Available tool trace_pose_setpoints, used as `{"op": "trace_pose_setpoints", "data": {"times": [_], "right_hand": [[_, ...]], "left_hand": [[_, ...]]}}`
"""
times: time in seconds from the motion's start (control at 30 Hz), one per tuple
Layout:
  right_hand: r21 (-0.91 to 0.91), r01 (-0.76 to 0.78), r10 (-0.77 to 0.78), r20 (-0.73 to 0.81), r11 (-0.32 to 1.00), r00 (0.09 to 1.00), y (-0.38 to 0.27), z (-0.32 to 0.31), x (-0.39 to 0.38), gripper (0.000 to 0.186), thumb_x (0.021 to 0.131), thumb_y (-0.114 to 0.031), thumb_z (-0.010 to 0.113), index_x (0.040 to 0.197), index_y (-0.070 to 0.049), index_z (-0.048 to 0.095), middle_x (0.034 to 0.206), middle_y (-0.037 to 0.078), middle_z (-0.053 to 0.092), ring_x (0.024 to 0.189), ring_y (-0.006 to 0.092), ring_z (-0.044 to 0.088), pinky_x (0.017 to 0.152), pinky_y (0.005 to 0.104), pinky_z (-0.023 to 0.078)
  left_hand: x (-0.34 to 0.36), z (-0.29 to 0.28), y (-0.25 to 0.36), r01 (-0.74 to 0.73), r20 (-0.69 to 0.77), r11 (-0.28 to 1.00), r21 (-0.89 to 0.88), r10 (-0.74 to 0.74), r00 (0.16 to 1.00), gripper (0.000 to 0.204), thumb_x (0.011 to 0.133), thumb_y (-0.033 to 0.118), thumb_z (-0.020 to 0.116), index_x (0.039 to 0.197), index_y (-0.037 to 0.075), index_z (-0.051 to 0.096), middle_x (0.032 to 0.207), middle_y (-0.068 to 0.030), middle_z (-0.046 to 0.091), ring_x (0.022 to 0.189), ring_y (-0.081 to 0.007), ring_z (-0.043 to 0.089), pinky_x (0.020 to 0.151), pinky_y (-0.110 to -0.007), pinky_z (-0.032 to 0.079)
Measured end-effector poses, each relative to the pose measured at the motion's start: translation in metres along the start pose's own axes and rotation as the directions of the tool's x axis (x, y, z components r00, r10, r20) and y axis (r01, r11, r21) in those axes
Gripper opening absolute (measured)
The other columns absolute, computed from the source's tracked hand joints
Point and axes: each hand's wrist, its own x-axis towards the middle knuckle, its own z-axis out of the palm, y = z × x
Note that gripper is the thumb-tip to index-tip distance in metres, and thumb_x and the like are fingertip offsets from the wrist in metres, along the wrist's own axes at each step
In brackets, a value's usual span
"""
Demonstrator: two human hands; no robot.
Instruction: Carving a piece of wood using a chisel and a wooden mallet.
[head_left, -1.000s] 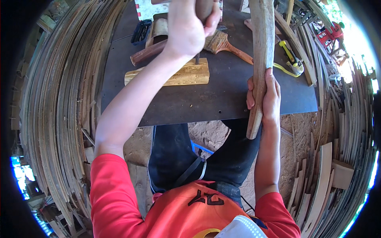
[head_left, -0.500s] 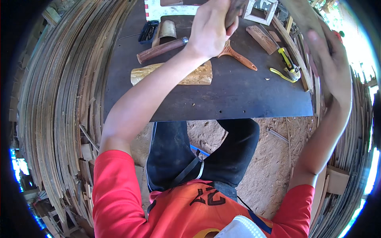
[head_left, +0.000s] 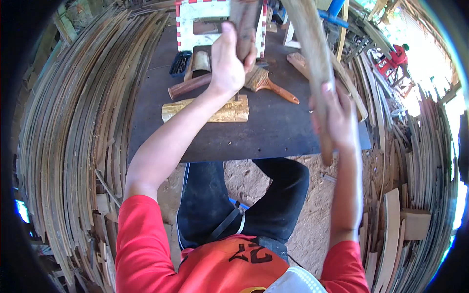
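My left hand (head_left: 227, 71) is closed around a dark wooden piece (head_left: 245, 29), its thumb pointing up; the top of that piece runs out of view. Below this hand lies a short yellowish half-round log (head_left: 229, 112) on the dark table, with a thin dark rod standing over it that may belong to the held piece. My right hand (head_left: 338, 115) grips a long, rough wooden stick (head_left: 312, 46), blurred by motion and slanting up to the left. A flat brush with a wooden handle (head_left: 278, 91) rests between the hands, touching neither.
Behind my left wrist are a dark wooden handle (head_left: 188, 89), a curved pale piece (head_left: 201, 62) and a blue box of small dark bits (head_left: 180, 63). A white-and-red frame (head_left: 185, 31) stands farther back. Wood strips (head_left: 78, 122) line both sides. A person in red (head_left: 399, 57) is far right.
My right hand has swung inward and left with the stick, which now crosses the table's right side. My left hand has shifted left with the dark wooden piece. The view has tilted up slightly.
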Motion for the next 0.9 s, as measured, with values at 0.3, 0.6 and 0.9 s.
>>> {"op": "trace_pose_setpoints", "data": {"times": [0.3, 0.6, 0.9], "right_hand": [[0.364, -0.253, 0.232, 0.101, 0.896, 0.968, 0.076, 0.034, -0.022, 0.042, 0.108, -0.040, 0.052, 0.108, 0.001, 0.058, 0.075, 0.008, 0.058, 0.045, 0.0136, 0.055, 0.039, 0.0275, 0.043], [0.345, -0.267, 0.219, 0.173, 0.900, 0.960, 0.079, 0.032, -0.023, 0.048, 0.105, -0.043, 0.056, 0.114, 0.004, 0.060, 0.075, 0.007, 0.059, 0.047, 0.0116, 0.055, 0.041, 0.0262, 0.042], [0.313, -0.247, 0.217, 0.128, 0.917, 0.968, 0.078, 0.033, -0.023, 0.049, 0.108, -0.045, 0.049, 0.112, 0.003, 0.057, 0.078, 0.010, 0.058, 0.045, 0.0121, 0.053, 0.038, 0.0258, 0.041]], "left_hand": [[0.030, -0.056, 0.025, 0.137, -0.285, 0.915, -0.380, -0.256, 0.924, 0.060, 0.106, 0.059, 0.022, 0.089, 0.010, 0.052, 0.060, 0.0035, 0.038, 0.045, -0.0100, 0.028, 0.041, -0.026, 0.021], [0.009, -0.044, 0.039, 0.146, -0.050, 0.962, -0.231, -0.162, 0.986, 0.061, 0.104, 0.063, 0.023, 0.087, 0.012, 0.053, 0.057, 0.0030, 0.037, 0.043, -0.0090, 0.027, 0.039, -0.025, 0.021], [0.013, -0.017, 0.023, 0.094, -0.094, 0.976, -0.199, -0.114, 0.989, 0.060, 0.102, 0.068, 0.034, 0.089, 0.012, 0.051, 0.052, 0.0013, 0.038, 0.036, -0.0113, 0.028, 0.034, -0.028, 0.023]]}}
